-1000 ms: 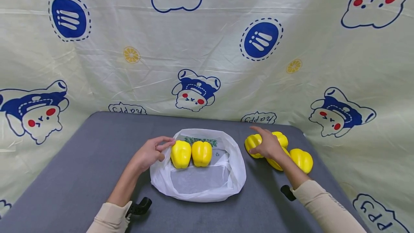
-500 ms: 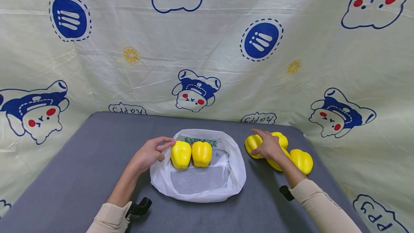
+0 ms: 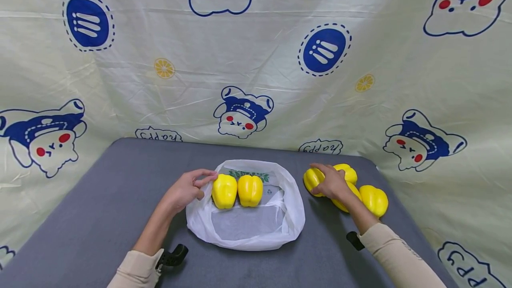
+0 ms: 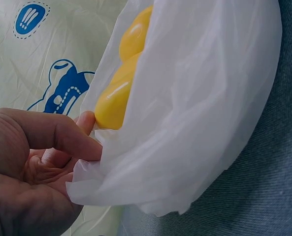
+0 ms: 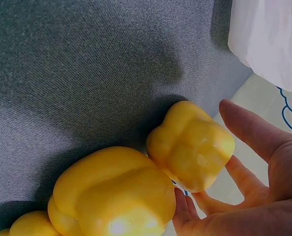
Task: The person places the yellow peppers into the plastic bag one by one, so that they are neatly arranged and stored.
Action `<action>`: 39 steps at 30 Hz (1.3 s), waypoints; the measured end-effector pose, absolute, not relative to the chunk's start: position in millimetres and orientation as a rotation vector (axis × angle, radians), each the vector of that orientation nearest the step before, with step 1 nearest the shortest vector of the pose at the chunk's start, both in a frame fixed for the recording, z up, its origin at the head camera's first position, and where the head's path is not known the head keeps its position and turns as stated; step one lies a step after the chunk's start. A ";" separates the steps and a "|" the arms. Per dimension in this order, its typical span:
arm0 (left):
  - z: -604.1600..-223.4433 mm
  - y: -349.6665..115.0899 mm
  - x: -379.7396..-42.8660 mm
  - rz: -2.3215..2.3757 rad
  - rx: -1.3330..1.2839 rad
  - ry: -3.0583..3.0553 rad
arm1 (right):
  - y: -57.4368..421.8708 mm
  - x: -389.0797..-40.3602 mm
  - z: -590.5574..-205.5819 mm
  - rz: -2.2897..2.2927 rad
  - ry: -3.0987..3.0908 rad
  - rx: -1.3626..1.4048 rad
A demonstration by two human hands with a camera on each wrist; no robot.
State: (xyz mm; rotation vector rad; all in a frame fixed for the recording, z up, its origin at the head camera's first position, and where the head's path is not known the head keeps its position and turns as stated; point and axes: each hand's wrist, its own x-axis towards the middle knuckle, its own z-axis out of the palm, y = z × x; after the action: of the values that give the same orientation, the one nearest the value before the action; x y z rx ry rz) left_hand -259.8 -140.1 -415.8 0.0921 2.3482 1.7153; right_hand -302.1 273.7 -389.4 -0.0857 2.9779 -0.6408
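Observation:
A white plastic bag (image 3: 250,242) stands on the grey surface with its mouth spread wide. Two yellow bell peppers lie inside, a left one (image 3: 224,191) and a right one (image 3: 250,191). My left hand (image 3: 185,193) pinches the bag's left rim between thumb and fingers; the left wrist view shows the gathered plastic (image 4: 89,184) there. Over the loose peppers on the right, my right hand (image 3: 335,184) spreads around the nearest bell pepper (image 5: 192,147). Its thumb (image 5: 251,128) stands apart from that pepper, while the other fingers reach to its far side.
More yellow bell peppers crowd beside and under the right hand, among them a back one (image 3: 347,173) and a right one (image 3: 374,200). A printed cloth (image 3: 280,114) hangs behind the grey padded table (image 3: 108,208).
My right hand has lowered slightly, its fingers coming down onto the nearest pepper. The left hand, the bag and the peppers inside stay where they were.

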 end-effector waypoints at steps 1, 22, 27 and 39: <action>-415.9 -140.3 -259.9 1.715 0.094 2.348 | 273.7 -302.3 -390.0 -0.638 2.978 -0.085; -417.9 -140.2 -261.2 1.707 0.080 2.372 | 272.6 -306.3 -391.1 -0.633 2.935 -0.021; -418.0 -140.4 -261.5 1.708 0.076 2.366 | 271.1 -306.4 -389.3 -0.608 2.931 -0.011; -417.4 -140.8 -261.5 1.718 0.084 2.350 | 268.4 -305.5 -388.7 -0.648 2.933 0.006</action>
State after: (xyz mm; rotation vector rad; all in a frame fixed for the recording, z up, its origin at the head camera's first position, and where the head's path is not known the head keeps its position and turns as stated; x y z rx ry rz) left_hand -261.5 -140.8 -417.4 0.0843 2.3503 1.7181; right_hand -305.5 268.4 -388.7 0.0061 2.9328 -0.6483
